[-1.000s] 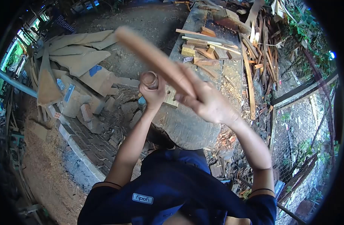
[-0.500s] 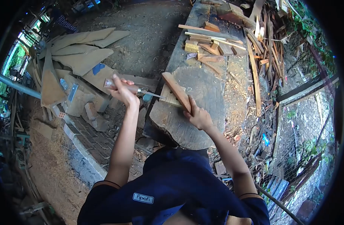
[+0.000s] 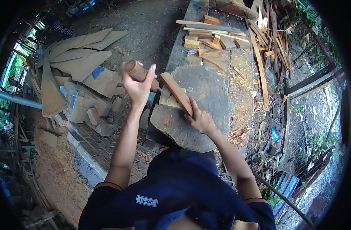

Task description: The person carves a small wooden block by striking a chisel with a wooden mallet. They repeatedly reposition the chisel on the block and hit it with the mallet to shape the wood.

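Observation:
My left hand [image 3: 138, 89] is closed around the thick wooden handle of a chisel [image 3: 141, 73]. Its thin metal blade, blurred, points right toward a pale wooden block [image 3: 168, 101]. A brown wooden strip [image 3: 176, 92] lies slantwise across that block, and my right hand [image 3: 201, 119] grips its near end, fingers along the side. Block and strip rest on a thick, weathered wood slab [image 3: 206, 92] right in front of my body.
Behind the slab, a long bench [image 3: 183, 50] bears cut wood pieces [image 3: 217, 40] and a yellow block with holes [image 3: 191, 43]. Large flat boards [image 3: 79, 63] are stacked at left. Scrap wood [image 3: 277, 53] and wire mesh [image 3: 317, 153] line the right side.
My left hand has moved right, toward the strip, and turned so the chisel's handle end tilts up toward me. My right hand still holds the strip in nearly the same place.

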Motion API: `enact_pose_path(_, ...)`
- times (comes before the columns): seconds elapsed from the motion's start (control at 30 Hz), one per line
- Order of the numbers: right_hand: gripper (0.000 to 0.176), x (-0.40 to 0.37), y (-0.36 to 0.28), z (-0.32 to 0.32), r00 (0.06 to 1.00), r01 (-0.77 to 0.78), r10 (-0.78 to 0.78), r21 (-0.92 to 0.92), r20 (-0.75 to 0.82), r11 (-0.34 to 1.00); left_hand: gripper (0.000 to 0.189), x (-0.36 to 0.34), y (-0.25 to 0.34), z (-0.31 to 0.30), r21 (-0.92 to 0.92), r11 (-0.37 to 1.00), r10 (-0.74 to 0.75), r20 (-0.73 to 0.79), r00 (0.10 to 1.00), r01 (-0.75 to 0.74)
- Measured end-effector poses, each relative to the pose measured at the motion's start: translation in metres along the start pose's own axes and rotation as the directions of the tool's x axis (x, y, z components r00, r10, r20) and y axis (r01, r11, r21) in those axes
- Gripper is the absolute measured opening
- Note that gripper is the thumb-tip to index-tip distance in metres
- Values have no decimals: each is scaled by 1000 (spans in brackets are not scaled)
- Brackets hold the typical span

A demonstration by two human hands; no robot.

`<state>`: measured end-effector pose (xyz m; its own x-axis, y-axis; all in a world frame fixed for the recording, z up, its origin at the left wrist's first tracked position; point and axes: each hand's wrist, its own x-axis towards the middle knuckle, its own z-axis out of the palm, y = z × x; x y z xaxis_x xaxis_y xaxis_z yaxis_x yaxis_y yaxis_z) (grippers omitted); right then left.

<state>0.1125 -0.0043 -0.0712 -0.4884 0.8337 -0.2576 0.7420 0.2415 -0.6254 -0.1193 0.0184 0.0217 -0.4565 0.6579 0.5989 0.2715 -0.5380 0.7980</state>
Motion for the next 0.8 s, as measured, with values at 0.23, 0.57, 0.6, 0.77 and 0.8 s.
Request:
enact_pose_path(0.23, 76, -2, -3, 0, 1000, -16, 17, 31, -14, 999, 17, 7, 0, 25, -215, 960, -219, -193, 956, 177)
enact_pose_path(0.57, 76, -2, -2, 2, 999, 29, -26, 68, -44, 997, 20, 8, 0, 32, -79, 984, -175, -203, 963, 163)
enact_pose_path(0.6, 75, -2, -2, 1, 999, 19, -17, 67, -33, 998, 21, 7, 0, 33, -72, 985, -167, -199, 966, 155)
enact_pose_path(0.77, 75, -1, 0, 3, 1000, 7, -6, 62, -23, 998, 22, 4, -1, 34, -86, 987, -153, -198, 968, 139)
enact_pose_path(0.8, 75, -1, 0, 3, 1000, 10, -8, 63, -26, 998, 23, 4, -1, 35, -81, 988, -147, -201, 969, 133)
